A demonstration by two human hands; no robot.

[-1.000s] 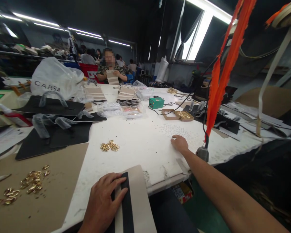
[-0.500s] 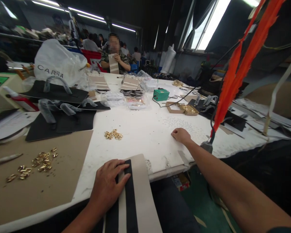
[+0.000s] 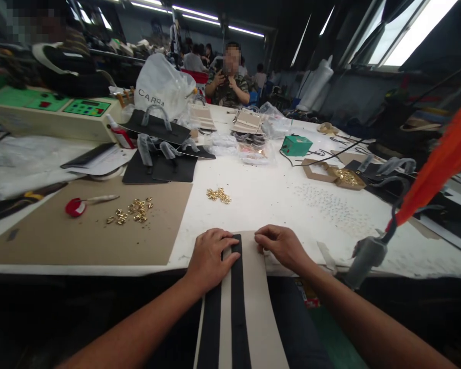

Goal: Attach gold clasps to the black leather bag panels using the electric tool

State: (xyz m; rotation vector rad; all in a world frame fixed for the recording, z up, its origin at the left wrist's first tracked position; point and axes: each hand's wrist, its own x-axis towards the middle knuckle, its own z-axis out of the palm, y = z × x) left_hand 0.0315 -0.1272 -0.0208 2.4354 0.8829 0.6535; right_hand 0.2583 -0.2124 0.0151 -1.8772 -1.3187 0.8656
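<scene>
A long beige panel with black stripes (image 3: 255, 297) runs from the table's front edge down over my lap. My left hand (image 3: 212, 259) holds its far end, with the fingers and thumb laid over the black strip at the top. My right hand (image 3: 278, 246) is just above the panel's upper right corner, thumb and forefinger pinched together. Whatever lies between those fingertips is too small to make out. Beyond the hands, a small heap of gold metal rings or clasps (image 3: 218, 195) rests on the white table (image 3: 249, 195). Many tiny studs (image 3: 326, 205) are scattered to the right.
More gold hardware (image 3: 138, 209) and a red tape roll (image 3: 76, 207) lie on a brown board (image 3: 84, 241) at left. Black handled bag panels (image 3: 159, 166), a green box (image 3: 296, 146) and a carton (image 3: 348, 178) stand farther back. An orange-wrapped cable (image 3: 434, 169) hangs at right. A person sits opposite.
My right hand has come from the scattered studs back to the panel's upper right corner. My left hand stays on the panel. The view has turned left, and the person opposite has lowered a panel.
</scene>
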